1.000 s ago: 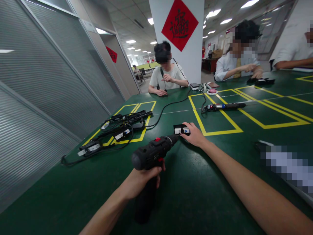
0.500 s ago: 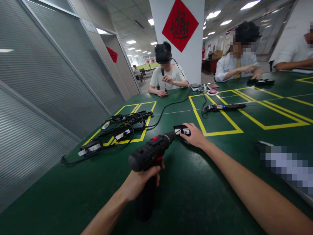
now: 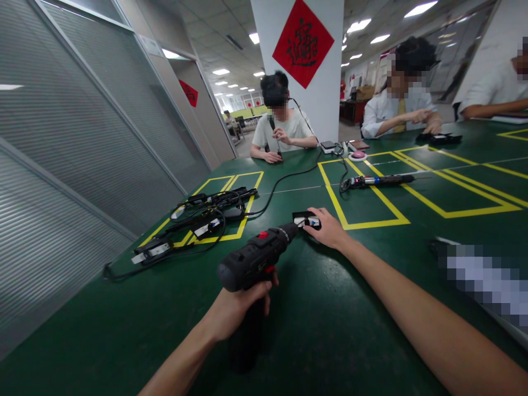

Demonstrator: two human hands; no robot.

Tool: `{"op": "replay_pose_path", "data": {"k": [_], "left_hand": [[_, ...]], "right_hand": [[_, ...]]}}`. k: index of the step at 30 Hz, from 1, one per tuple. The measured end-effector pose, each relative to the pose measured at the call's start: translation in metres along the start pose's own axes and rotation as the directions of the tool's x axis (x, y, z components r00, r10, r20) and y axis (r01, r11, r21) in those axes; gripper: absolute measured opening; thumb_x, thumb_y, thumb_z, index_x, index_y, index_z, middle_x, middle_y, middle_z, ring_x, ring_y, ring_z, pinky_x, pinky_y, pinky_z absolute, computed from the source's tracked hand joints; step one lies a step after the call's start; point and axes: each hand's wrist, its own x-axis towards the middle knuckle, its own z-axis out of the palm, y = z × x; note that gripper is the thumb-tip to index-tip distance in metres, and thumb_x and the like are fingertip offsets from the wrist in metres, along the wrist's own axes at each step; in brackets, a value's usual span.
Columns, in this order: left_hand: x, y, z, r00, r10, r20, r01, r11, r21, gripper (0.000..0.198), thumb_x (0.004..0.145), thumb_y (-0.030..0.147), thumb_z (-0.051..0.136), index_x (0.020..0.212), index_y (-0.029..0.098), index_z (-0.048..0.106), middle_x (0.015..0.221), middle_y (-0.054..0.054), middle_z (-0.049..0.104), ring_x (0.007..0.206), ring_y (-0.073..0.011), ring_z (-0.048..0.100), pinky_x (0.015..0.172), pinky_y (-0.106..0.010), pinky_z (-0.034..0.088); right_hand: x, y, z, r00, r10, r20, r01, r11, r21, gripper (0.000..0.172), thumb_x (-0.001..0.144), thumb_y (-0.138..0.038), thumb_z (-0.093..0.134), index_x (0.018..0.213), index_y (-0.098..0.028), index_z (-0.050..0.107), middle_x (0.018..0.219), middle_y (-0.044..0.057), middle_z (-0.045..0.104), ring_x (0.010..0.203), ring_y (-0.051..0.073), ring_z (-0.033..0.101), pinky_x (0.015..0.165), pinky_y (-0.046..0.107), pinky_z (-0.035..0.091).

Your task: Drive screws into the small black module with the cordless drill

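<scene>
A black cordless drill (image 3: 258, 258) with red buttons is in my left hand (image 3: 237, 308), whose fingers wrap around its grip. The drill's chuck points away from me and a little to the right. My right hand (image 3: 328, 228) grips a small black piece with a white label (image 3: 307, 220) on the table, thumb on the near side and fingers on the far side. The drill's tip reaches the left part of this piece. From this angle I cannot tell whether the bit touches it.
Several black power adapters with cables (image 3: 202, 225) lie to the left in yellow-taped boxes on the green table (image 3: 165, 324). A soldering-iron-like tool (image 3: 379, 180) lies far right, near a pink round item (image 3: 358, 155). A blurred flat object (image 3: 487, 280) is at right. Co-workers (image 3: 284, 129) sit opposite.
The drill has shifted very slightly forward and to the right. My right hand and the labelled piece stay in place.
</scene>
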Motion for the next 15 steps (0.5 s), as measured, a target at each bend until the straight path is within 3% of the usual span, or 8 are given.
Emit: {"op": "replay_pose_path", "data": {"k": [15], "left_hand": [[0.0019,-0.0064,0.0,1.0,-0.003,-0.007,0.004,0.999,0.039,0.02,0.089,0.031,0.052,0.099,0.015,0.057,0.093,-0.004,0.061,0.057,-0.0124,0.058,0.062,-0.031,0.045]], "right_hand": [[0.0006,0.0061,0.0044,1.0,-0.001,-0.012,0.002,1.0,0.022,0.055,0.086,-0.039,0.055,0.136,-0.021,0.045,0.123,0.012,0.052,0.109,0.025,0.057,0.097,0.039,0.044]]}}
